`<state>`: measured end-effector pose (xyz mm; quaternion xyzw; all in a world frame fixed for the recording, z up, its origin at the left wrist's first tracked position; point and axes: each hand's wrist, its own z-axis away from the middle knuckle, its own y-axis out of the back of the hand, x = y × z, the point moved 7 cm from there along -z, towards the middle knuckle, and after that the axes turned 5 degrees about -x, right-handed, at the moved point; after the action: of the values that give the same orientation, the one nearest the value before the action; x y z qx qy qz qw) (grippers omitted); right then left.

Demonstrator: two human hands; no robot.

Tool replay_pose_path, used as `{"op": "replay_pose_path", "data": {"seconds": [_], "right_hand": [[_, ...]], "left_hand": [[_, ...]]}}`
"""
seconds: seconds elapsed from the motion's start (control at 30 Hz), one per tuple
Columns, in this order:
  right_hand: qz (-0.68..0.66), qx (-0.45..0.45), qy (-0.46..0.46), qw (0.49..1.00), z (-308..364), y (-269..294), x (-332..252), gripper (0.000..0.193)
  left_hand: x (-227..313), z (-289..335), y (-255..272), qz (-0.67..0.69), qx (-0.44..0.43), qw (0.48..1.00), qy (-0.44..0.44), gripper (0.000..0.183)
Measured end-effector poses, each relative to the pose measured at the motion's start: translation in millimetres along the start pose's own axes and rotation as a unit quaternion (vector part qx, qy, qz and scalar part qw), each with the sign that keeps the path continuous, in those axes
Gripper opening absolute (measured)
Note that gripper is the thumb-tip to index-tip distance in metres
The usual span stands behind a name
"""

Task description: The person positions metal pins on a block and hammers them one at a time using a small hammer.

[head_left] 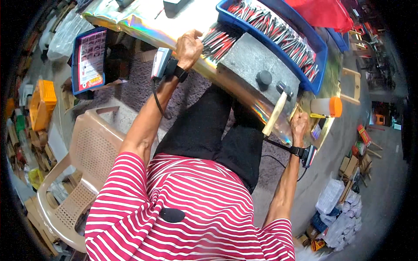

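Left hand and right hand at the near edge of the bench, fingers bent inward.

On the left, a hand curled with knuckles up, just beside a pile of slim red-and-black pieces; cannot tell whether pinching one. Between the hands, a grey block with a black round piece and a hammer on top, pale handle slanting down close to the right hand; beyond the block, a blue tray full of similar pieces. On the right, a hand with fingers curled, cannot tell whether gripping anything; just beyond, an orange-lidded jar.
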<state>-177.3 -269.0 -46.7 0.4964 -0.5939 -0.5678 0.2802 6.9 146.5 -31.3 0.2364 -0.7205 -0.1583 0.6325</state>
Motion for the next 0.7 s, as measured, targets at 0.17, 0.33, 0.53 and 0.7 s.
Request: {"op": "replay_pose_path", "data": {"seconds": [0.17,0.33,0.53,0.7], "right_hand": [[-0.010,-0.008,0.015,1.000,2,2,2,0.018],[-0.079,0.010,-0.030,0.996,6,6,5,0.018],[-0.122,0.045,-0.032,0.991,8,15,2,0.016],[-0.244,0.033,-0.094,0.965,9,13,6,0.010]], "left_hand": [[7,-16,-7,-0.071,-0.030,0.996,-0.035,0.027],[3,-30,-20,-0.161,-0.083,0.982,-0.053,0.025],[-1,-33,-31,-0.194,-0.096,0.971,-0.101,0.023],[1,-32,-29,-0.206,-0.060,0.971,-0.106,0.024]]}}
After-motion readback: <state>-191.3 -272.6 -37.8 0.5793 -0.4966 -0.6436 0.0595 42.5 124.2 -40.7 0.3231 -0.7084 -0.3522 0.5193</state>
